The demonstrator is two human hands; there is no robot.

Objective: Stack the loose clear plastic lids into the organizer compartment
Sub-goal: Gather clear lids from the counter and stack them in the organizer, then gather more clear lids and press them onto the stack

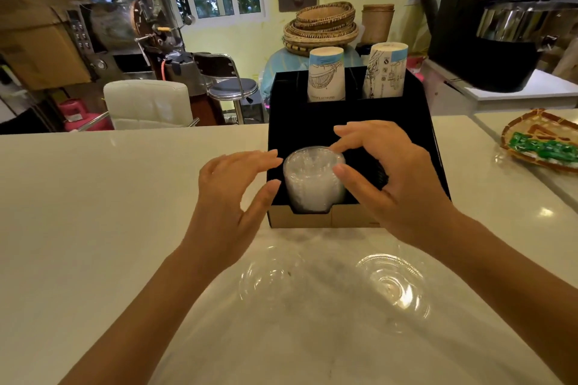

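Observation:
A black cardboard organizer (416, 141) stands on the pale counter. Its front left compartment holds a stack of clear plastic lids (312, 181). My left hand (233, 187) hovers at the stack's left side, fingers spread, holding nothing. My right hand (384, 175) reaches over the stack from the right; its thumb and forefinger touch the top lid's rim. Two loose clear dome lids lie on the counter in front of the organizer: one lid (269, 278) to the left and another lid (394, 284) to the right.
Two stacks of printed paper cups (327, 75) (386, 70) stand in the organizer's rear compartments. A woven tray with green packets (544, 141) sits at the right of the counter. Chairs and machines are beyond the counter's far edge.

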